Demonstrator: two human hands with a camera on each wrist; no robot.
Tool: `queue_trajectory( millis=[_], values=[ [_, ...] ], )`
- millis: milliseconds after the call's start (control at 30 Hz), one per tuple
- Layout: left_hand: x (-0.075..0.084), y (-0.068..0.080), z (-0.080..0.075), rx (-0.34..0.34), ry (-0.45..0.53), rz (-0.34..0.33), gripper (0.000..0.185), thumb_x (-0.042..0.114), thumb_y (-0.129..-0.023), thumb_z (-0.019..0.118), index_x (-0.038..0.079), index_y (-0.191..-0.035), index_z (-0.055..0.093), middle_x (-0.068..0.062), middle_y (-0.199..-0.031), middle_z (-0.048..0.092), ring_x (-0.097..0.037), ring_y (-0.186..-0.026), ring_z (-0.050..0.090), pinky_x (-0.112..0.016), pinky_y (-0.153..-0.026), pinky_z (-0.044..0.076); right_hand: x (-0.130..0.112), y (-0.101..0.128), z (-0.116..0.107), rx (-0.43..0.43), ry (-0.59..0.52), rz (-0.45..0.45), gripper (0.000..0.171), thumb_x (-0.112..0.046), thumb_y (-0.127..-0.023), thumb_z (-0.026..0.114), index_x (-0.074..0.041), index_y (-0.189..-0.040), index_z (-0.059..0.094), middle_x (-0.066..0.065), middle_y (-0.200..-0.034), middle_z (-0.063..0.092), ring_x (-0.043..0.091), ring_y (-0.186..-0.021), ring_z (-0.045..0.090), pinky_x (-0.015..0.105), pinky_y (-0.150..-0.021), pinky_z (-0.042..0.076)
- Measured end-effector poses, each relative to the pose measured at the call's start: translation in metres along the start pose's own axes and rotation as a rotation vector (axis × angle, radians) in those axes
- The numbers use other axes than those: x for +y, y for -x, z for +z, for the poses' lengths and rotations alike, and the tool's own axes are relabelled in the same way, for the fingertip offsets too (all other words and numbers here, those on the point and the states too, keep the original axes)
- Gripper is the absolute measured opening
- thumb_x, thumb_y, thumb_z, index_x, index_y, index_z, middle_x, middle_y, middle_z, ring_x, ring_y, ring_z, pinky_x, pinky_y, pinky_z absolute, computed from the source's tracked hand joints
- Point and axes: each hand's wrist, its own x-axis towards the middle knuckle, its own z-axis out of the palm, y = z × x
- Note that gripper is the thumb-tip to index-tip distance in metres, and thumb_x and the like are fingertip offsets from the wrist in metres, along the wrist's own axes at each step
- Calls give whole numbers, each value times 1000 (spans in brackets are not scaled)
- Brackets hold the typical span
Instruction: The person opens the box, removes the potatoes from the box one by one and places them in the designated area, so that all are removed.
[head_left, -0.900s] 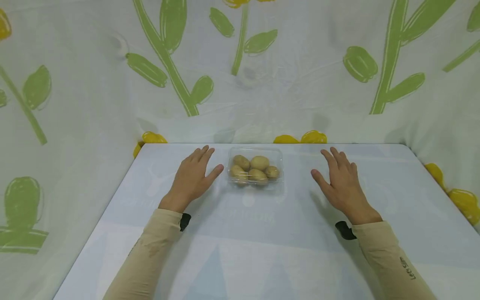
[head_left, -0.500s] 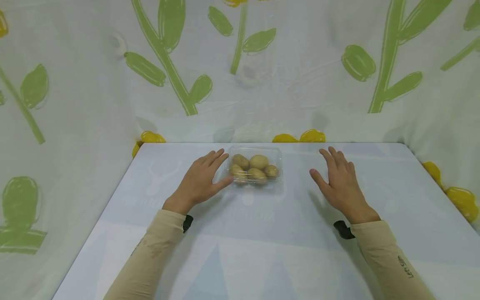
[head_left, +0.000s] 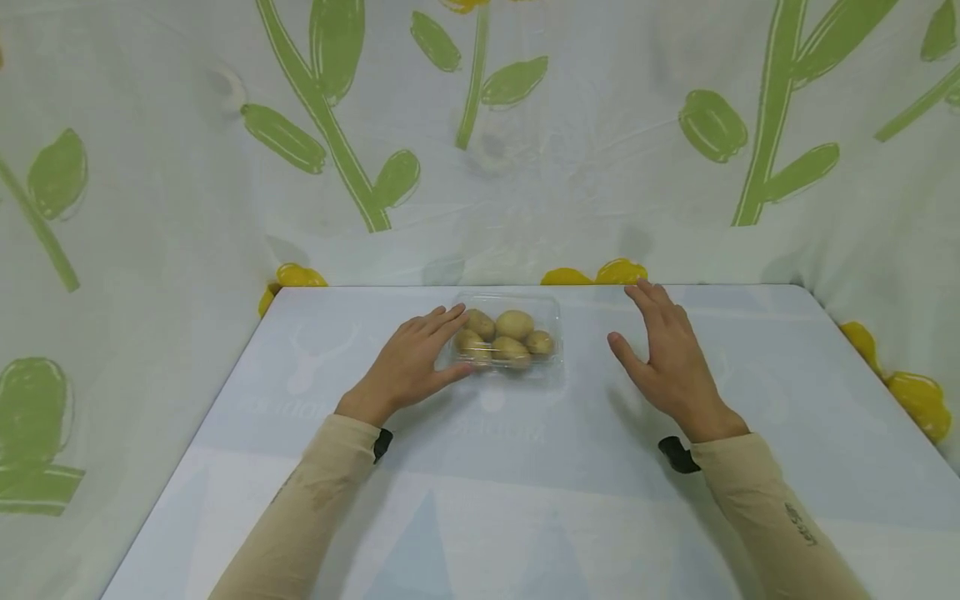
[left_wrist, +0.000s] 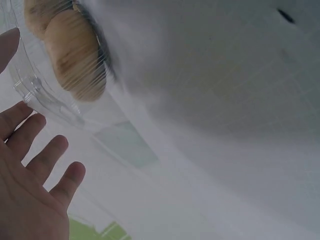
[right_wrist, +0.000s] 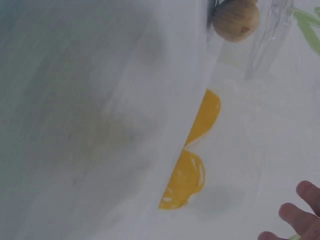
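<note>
The clear plastic box (head_left: 547,310), holding potatoes (head_left: 515,323), stood on the surface (head_left: 495,517), whose far edge lay just behind the box. The step in hand was judged to be a reach for the box. The left hand (head_left: 405,360), thumb and fingers spread, was at the box's left end; contact could not be confirmed. The right hand (head_left: 672,367), fingers extended and thumb apart, was well clear to the box's right; the next move would call for bringing it in. Both wrist views cut off the box; its closure could not be made out
</note>
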Motion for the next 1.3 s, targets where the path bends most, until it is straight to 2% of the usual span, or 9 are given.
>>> queue_trajectory(
  millis=[133, 333, 600, 800, 933, 1167, 1300],
  values=[
    [0, -3, 2, -17, 6, 2, 79, 50, -93, 71, 8, -154, 44, -3, -161, 38, -32, -146, 36, -51, -115, 31, -8, -4, 7, -17, 19, -26, 69, -28, -96, 68, -9, -155, 38, 17, -160, 35, 38, -148, 28, 56, -119, 22],
    [-1, -4, 4, -14, 8, 13, 79, 49, -92, 72, 8, -154, 45, -4, -160, 40, -33, -145, 38, -51, -115, 32, -19, -9, 18, -72, 10, -72, 72, -31, -95, 70, -12, -157, 37, 13, -160, 37, 31, -150, 28, 59, -119, 21],
    [1, -7, 7, -23, 4, -6, 79, 49, -92, 72, 9, -154, 44, -4, -161, 39, -34, -145, 38, -51, -115, 31, -31, -14, 40, -191, -8, -106, 79, -36, -92, 74, -13, -157, 36, 9, -162, 34, 30, -151, 26, 60, -118, 20],
    [1, -6, 10, -1, 48, -26, 79, 48, -91, 74, 10, -154, 45, -4, -160, 39, -37, -142, 42, -53, -113, 35, -39, -18, 52, -265, 44, -146, 78, -36, -91, 76, -12, -156, 39, 11, -161, 35, 31, -150, 29, 62, -118, 20],
    [-1, -6, 14, 19, 97, -19, 79, 46, -91, 75, 9, -153, 45, -4, -160, 40, -37, -140, 45, -52, -113, 35, -41, -20, 55, -278, 39, -137, 73, -31, -91, 77, -9, -153, 44, 11, -160, 38, 31, -148, 33, 62, -118, 21],
    [-2, -5, 19, 12, 159, -31, 78, 45, -94, 72, 10, -156, 41, -3, -163, 33, -30, -144, 40, -50, -115, 33, -42, -19, 55, -310, 27, -107, 63, -32, -92, 77, -5, -145, 55, 11, -155, 47, 28, -144, 41, 65, -115, 24],
    [-1, -4, 20, 3, 188, -48, 77, 43, -95, 71, 11, -157, 39, -2, -165, 30, -28, -146, 37, -49, -116, 33, -42, -20, 55, -319, 31, -104, 63, -33, -92, 77, -4, -143, 56, 11, -154, 47, 28, -144, 41, 65, -115, 25]
  ],
)
